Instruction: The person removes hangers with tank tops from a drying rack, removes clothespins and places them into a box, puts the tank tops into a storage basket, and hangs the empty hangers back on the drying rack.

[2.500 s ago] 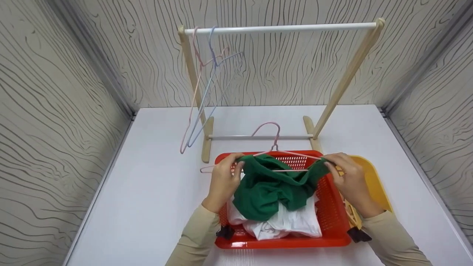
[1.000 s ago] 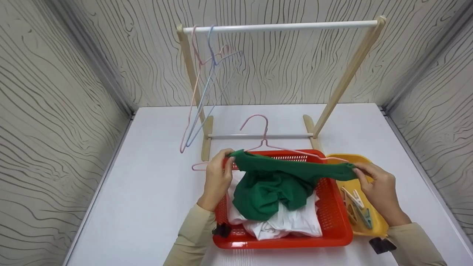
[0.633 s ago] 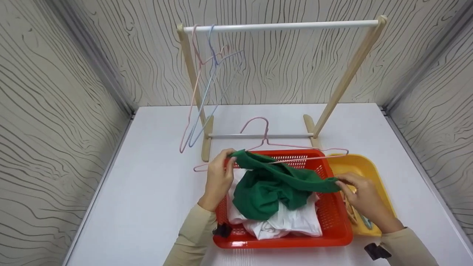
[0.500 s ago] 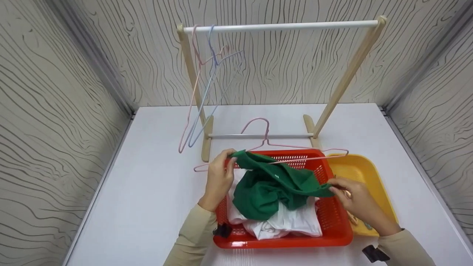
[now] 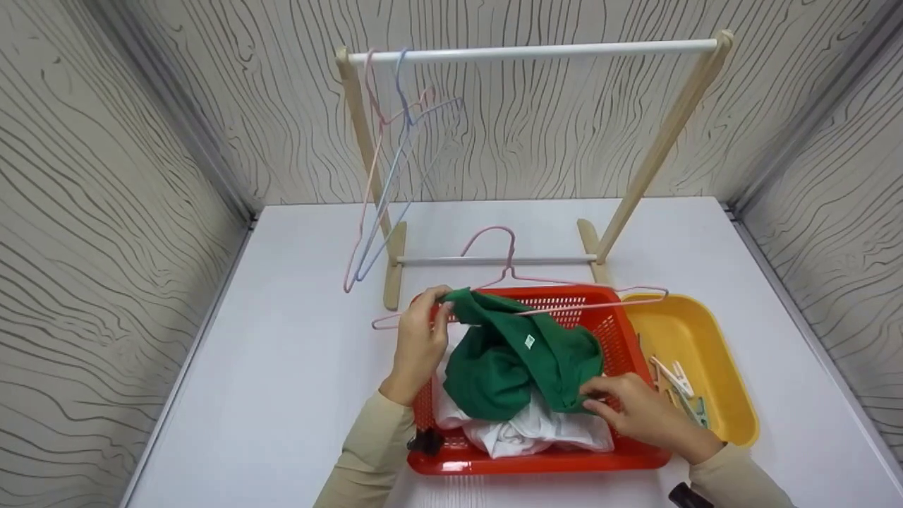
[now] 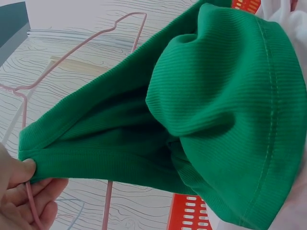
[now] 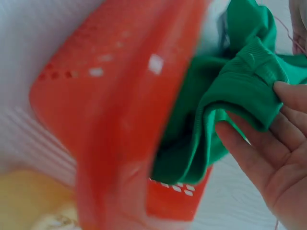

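Observation:
A green ribbed garment (image 5: 487,381) with a small white label lies bunched over white cloth (image 5: 518,437) in the red basket (image 5: 536,464). My left hand (image 5: 422,342) pinches one corner of the garment's edge together with the wire of a pink clothes hanger (image 5: 585,307). In the left wrist view the wire passes through the fingers under the thumb. The hanger's right end sticks out free, its hook pointing away. My right hand (image 5: 638,416) pinches another part of the garment's edge, low over the basket's right side; in the right wrist view the thumb and fingers (image 7: 244,153) meet the folded fabric.
Behind the basket stands a wooden rack (image 5: 645,166) with a white top bar (image 5: 550,51). A pink hanger (image 5: 363,219) and a blue hanger (image 5: 386,201) hang at its left end. A yellow tray (image 5: 726,367) with several clothespins (image 5: 674,377) stands to the right.
My right hand has brought its edge of the garment from the hanger's right end down and left over the basket, uncovering the label and clothespins. My left hand stays almost in place.

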`<state>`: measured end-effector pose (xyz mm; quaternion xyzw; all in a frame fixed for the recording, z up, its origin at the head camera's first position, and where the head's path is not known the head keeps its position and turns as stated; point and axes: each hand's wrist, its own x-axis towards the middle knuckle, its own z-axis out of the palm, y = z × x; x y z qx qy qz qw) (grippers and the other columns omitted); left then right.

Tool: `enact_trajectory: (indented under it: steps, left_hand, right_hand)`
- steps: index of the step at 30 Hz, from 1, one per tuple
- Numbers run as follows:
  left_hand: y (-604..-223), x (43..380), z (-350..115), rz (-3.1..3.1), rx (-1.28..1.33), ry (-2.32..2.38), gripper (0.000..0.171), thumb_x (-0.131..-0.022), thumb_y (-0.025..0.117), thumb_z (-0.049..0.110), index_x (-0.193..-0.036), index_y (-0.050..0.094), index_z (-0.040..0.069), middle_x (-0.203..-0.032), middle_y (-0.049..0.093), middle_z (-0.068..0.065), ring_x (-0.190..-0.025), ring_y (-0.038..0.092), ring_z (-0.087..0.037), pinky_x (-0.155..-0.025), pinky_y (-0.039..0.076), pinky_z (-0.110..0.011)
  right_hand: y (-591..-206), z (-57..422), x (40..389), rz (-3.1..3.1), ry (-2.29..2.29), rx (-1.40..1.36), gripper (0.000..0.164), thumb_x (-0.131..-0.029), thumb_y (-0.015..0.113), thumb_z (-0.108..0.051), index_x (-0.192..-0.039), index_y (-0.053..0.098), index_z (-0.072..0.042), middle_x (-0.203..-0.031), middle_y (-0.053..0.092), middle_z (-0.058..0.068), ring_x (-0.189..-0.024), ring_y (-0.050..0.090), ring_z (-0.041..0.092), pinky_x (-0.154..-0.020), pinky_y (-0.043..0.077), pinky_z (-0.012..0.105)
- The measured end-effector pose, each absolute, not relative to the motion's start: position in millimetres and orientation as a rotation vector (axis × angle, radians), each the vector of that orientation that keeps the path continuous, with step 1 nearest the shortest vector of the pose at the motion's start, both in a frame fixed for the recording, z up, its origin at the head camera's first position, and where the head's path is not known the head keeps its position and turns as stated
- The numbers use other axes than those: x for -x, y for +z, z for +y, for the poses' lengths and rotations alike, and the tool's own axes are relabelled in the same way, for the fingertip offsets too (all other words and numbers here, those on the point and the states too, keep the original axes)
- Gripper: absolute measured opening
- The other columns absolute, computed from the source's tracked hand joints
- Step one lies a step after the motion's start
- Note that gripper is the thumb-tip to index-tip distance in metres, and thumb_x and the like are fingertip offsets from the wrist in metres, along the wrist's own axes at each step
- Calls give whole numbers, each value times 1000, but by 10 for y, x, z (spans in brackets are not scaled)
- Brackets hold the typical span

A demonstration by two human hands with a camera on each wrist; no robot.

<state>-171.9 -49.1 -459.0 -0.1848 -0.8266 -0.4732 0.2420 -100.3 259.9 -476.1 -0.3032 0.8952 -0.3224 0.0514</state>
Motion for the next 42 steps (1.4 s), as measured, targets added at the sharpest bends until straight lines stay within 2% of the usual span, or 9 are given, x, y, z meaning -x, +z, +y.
enact_trajectory:
  steps: [8, 12, 22, 26, 32, 36, 38, 40, 42]
  left_hand:
    - [-4604, 1708, -484, -2272, 543, -1321, 15, -93, 58, 2, -106, 61, -4, -100, 70, -17, -88, 68, -24, -89, 57, -36]
    - [-4610, 1703, -485, -2280, 553, -1330, 16, -93, 58, 2, -107, 61, -4, -101, 70, -16, -90, 68, -24, -89, 57, -36]
    - [-4610, 1710, -479, -2282, 575, -1318, 16, -93, 58, 4, -107, 61, -4, -98, 69, -16, -85, 66, -22, -86, 58, -35]
    - [-4596, 1707, -480, -2305, 578, -1315, 15, -94, 58, 4, -107, 61, -3, -99, 69, -16, -87, 67, -23, -88, 58, -35]
    - [-4594, 1709, -476, -2317, 592, -1285, 14, -93, 58, 4, -106, 61, -2, -99, 70, -15, -88, 67, -22, -89, 57, -36]
    - [-4584, 1713, -472, -2323, 606, -1271, 14, -94, 57, 5, -106, 62, -2, -99, 70, -14, -90, 67, -22, -89, 57, -37]
    - [-4579, 1713, -470, -2327, 613, -1262, 14, -94, 57, 5, -106, 62, -2, -99, 70, -14, -91, 67, -22, -89, 57, -37]
    - [-4570, 1710, -468, -2334, 619, -1259, 15, -94, 57, 5, -106, 62, -2, -99, 70, -15, -91, 67, -22, -90, 56, -38]
    - [-4570, 1710, -466, -2346, 624, -1254, 15, -94, 57, 5, -107, 62, -1, -100, 71, -15, -92, 68, -22, -91, 56, -37]
  right_hand:
    - [-4856, 2532, 1028, 2514, -945, 716, 24, -92, 64, -28, -103, 70, -7, -96, 74, 6, -86, 67, 10, -80, 59, 39]
    - [-4861, 2530, 1033, 2496, -944, 686, 26, -93, 63, -29, -105, 70, -7, -98, 74, 7, -89, 68, 15, -81, 58, 41]
    - [-4796, 2548, 1032, 2526, -930, 641, 26, -92, 63, -30, -108, 69, -9, -101, 74, 5, -91, 68, 14, -83, 58, 41]
    - [-4726, 2567, 1040, 2617, -910, 652, 25, -92, 64, -27, -107, 69, -8, -100, 74, 5, -89, 68, 15, -82, 59, 40]
    - [-4647, 2579, 1030, 2896, -874, 681, 16, -89, 67, -14, -103, 69, -7, -96, 74, 2, -88, 68, 18, -80, 59, 40]
    - [-4594, 2593, 1022, 3031, -911, 624, 20, -85, 70, -8, -105, 68, -7, -99, 74, 2, -91, 69, 20, -80, 59, 40]
    - [-4567, 2611, 1027, 3078, -956, 624, 22, -83, 71, -4, -104, 69, -7, -99, 74, 3, -91, 69, 21, -80, 59, 36]
    - [-4541, 2635, 1040, 3137, -1012, 653, 26, -79, 73, 1, -103, 69, -6, -98, 74, 3, -91, 69, 19, -82, 58, 24]
    - [-4519, 2665, 1059, 3205, -1077, 718, 30, -74, 76, 6, -101, 70, -5, -96, 74, 4, -92, 68, 10, -84, 53, 10]
